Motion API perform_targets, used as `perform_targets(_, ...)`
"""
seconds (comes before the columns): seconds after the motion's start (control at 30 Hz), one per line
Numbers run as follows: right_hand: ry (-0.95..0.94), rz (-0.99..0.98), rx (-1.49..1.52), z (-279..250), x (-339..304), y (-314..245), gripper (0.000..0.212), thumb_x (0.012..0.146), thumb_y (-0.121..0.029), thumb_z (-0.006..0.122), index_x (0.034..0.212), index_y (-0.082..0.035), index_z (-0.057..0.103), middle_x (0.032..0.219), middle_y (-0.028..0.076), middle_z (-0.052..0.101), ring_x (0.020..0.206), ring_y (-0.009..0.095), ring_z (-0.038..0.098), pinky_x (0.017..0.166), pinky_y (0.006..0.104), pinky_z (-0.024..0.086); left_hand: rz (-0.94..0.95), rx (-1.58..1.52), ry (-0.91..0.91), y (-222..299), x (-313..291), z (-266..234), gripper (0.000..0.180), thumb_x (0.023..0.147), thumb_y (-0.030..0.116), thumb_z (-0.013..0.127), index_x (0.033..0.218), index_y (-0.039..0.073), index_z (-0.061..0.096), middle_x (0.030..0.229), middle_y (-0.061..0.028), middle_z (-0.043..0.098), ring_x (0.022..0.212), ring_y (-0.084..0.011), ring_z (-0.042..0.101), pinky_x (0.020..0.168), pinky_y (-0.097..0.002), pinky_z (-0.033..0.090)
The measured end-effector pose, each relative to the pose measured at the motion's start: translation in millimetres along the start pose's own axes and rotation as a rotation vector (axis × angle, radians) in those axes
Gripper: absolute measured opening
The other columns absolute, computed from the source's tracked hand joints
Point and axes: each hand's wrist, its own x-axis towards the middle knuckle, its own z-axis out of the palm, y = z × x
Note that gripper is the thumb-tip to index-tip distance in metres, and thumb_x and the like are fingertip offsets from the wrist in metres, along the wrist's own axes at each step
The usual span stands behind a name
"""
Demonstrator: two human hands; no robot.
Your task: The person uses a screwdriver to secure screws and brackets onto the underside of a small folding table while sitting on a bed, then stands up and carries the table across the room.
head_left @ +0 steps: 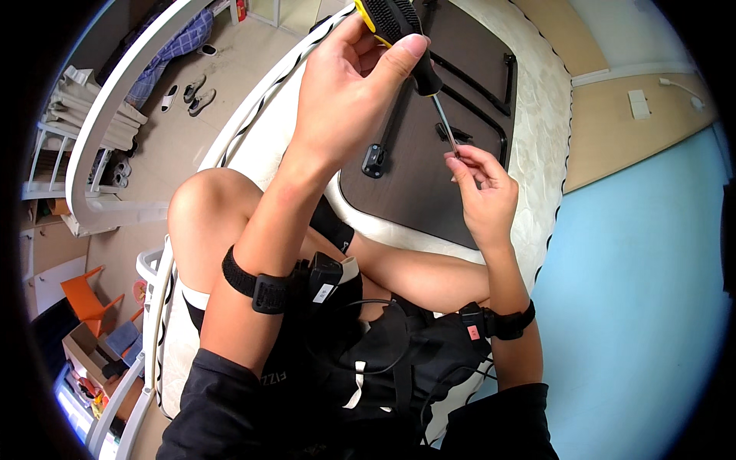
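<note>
Above the bent knees, both hands meet over an upturned folding table. Left hand, raised far and centre, is clenched around the black-and-yellow handle of a screwdriver, thumb pressed along the grip. The steel shaft slants down and right from the handle to the right hand. Right hand's fingertips are pinched together at the shaft's tip; something small may sit between them, too small to tell.

The table lies dark underside up on a pale patterned mattress, just beyond the hands. 2 black tubular legs are folded flat against the underside. A black hinge bracket sits near the table's left edge, and another small black fitting lies just behind the shaft.

Each forearm carries a black wrist strap with a small device attached; cables trail down across the black shorts.

Left of the mattress a white curved bed rail sweeps far to near. Beyond it, on the floor far left, a few shoes lie near a blue checked cloth. Near left, an orange chair. Right side, a pale blue wall, with a white wall socket higher on a tan panel.
</note>
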Motion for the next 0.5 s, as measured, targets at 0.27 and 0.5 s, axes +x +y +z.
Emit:
perform_targets(0.27,-0.042,-0.044,-0.21,15,2,5,0.023,0.083,-0.003,0.072,0.105,0.001,0.066,0.092,0.013,0.073,0.078,0.016,0.071,0.067,0.0262,0.053,0.144,0.338,-0.245,2,-4,-3,0.033,0.093,0.019,0.067,0.117,-0.002,0.058,0.104,-0.0104,0.067,0.095,-0.0174,0.066,0.09,-0.0322,0.051)
perform_targets(0.5,-0.125,0.015,-0.18,62,1,20,0.025,0.08,-0.003,0.072,0.104,-0.003,0.066,0.089,0.01,0.073,0.072,0.019,0.069,0.063,0.0273,0.051,-0.012,0.72,-0.318,6,-9,-6,0.035,0.09,0.018,0.071,0.115,-0.002,0.059,0.095,-0.0104,0.066,0.089,-0.017,0.065,0.084,-0.0325,0.052)
